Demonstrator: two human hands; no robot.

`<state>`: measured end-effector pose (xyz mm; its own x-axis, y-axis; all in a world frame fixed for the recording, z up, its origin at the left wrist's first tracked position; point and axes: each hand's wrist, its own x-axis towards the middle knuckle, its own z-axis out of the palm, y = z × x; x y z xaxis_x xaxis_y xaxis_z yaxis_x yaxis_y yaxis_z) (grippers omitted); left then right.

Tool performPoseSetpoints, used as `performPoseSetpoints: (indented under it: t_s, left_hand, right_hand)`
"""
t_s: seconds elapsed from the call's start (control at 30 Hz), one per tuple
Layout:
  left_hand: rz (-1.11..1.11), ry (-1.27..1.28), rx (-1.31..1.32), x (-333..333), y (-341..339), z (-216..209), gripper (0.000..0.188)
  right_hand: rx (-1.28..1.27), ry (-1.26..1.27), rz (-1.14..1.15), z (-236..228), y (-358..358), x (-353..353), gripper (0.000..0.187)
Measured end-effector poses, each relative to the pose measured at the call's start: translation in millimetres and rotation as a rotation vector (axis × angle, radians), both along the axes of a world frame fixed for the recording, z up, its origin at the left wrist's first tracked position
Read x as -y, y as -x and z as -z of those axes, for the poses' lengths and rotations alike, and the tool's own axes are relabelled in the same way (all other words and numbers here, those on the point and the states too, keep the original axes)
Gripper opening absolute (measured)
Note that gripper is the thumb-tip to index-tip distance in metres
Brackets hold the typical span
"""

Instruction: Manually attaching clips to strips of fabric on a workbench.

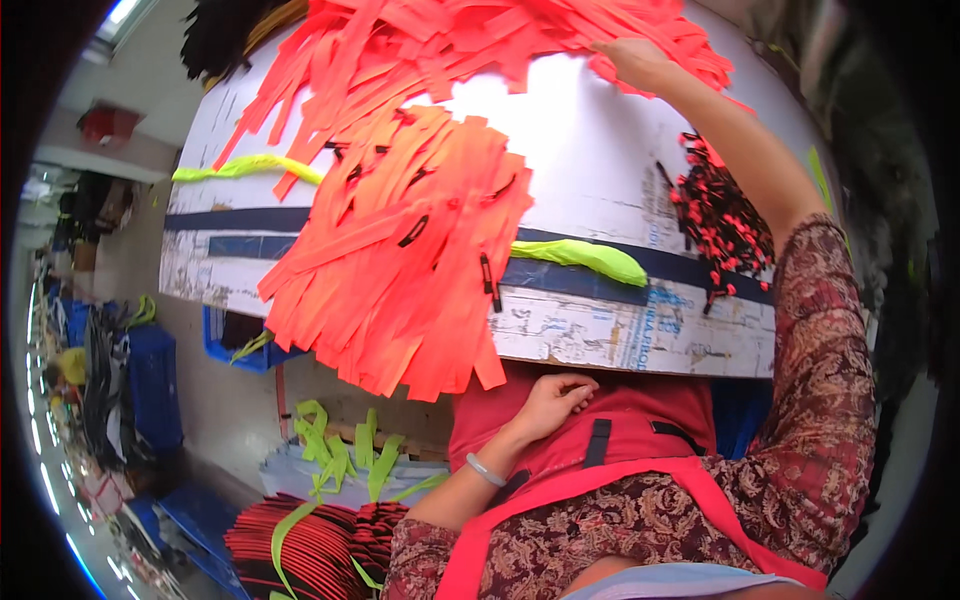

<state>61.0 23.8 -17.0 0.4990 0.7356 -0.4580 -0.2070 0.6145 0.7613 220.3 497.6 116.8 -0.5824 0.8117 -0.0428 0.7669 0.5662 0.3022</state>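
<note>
My right hand (632,64) reaches across the table to the near edge of a large pile of neon coral fabric strips (430,45). Its fingers are pressed together on a strip there; the fingertips are hard to make out. Nearer to me lies a second heap of coral strips (400,260), hanging over the table's front edge, with small black loops attached to several of them. My left hand (560,402) rests at my lap below the table edge, fingers curled, with nothing visible in it.
Small black-and-coral pieces (722,215) lie heaped at the table's right. A neon yellow strip (590,260) runs under the nearer heap on the white, worn tabletop (570,120). At lower left are a blue crate (250,340) and stacked dark red-edged pieces (290,550).
</note>
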Motion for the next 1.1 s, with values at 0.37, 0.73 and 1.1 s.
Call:
performPoseSetpoints:
  t_s: [0.37, 0.73, 1.1]
  left_hand:
    - [0.003, 0.116, 0.181, 11, 3, -17, 0.024]
    - [-0.056, 0.058, 0.311, 12, 16, -27, 0.022]
    - [-0.079, 0.053, 0.415, 16, 16, -25, 0.021]
  right_hand:
    - [-0.277, 0.269, -0.435, -24, 236, 64, 0.036]
    - [-0.167, 0.175, -0.383, 3, 320, 13, 0.027]
    - [-0.156, 0.259, -0.416, -7, 362, 29, 0.060]
